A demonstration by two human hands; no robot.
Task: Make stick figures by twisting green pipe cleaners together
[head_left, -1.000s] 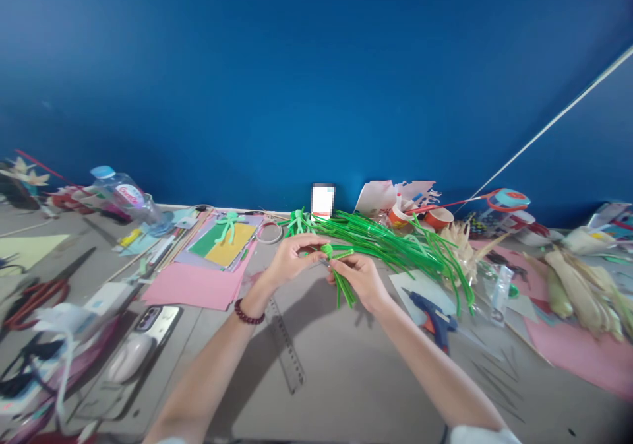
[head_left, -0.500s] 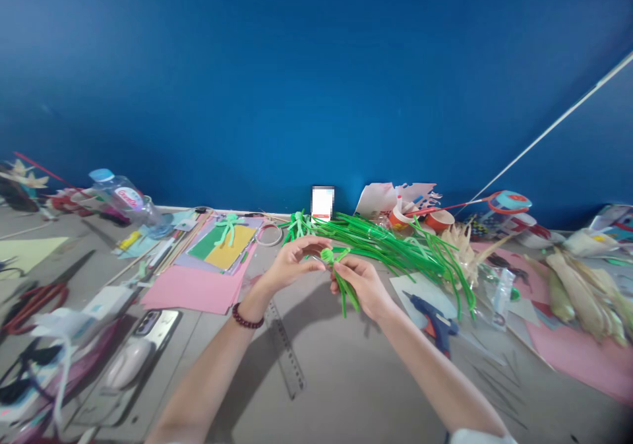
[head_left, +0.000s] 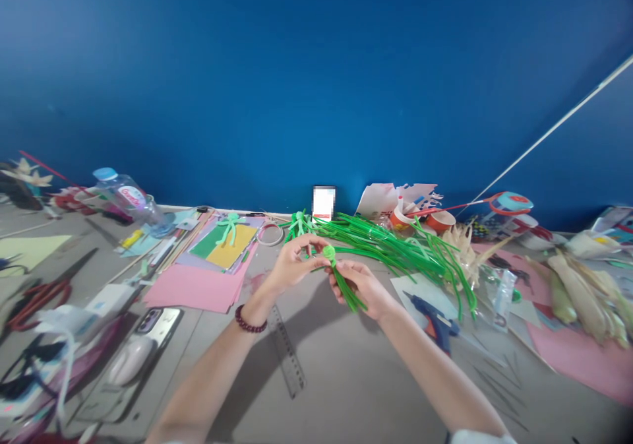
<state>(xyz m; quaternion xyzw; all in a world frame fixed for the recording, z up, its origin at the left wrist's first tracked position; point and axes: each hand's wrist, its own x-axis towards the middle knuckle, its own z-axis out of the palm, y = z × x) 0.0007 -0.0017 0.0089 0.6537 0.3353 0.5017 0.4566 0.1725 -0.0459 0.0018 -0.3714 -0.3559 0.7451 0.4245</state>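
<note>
Between my hands is a green pipe-cleaner figure [head_left: 349, 289] with a round coiled head and several long strands trailing down to the right. My right hand [head_left: 364, 287] is closed, thumb and fingers pinching it just below the head. My left hand [head_left: 295, 262], with a dark red bead bracelet at the wrist, has its thumb and fingertips closed at the head's left side. A finished-looking light green pipe-cleaner figure [head_left: 229, 227] lies on coloured sheets to the left. Behind my hands lies a large bundle of green pipe cleaners [head_left: 395, 246].
A clear ruler [head_left: 287, 355] lies below my hands. To the right are a blue glue gun [head_left: 431, 315] and dried corn husks [head_left: 583, 292]. Pink paper [head_left: 192, 289], a phone [head_left: 158, 322], a mouse [head_left: 130, 361], scissors [head_left: 42, 302] and a bottle [head_left: 131, 196] are on the left. A lit screen [head_left: 323, 203] stands against the wall.
The figure has turned in my fingers; its loose strands now lie gathered together and point further right. My left fingertips have closed in on the head.
</note>
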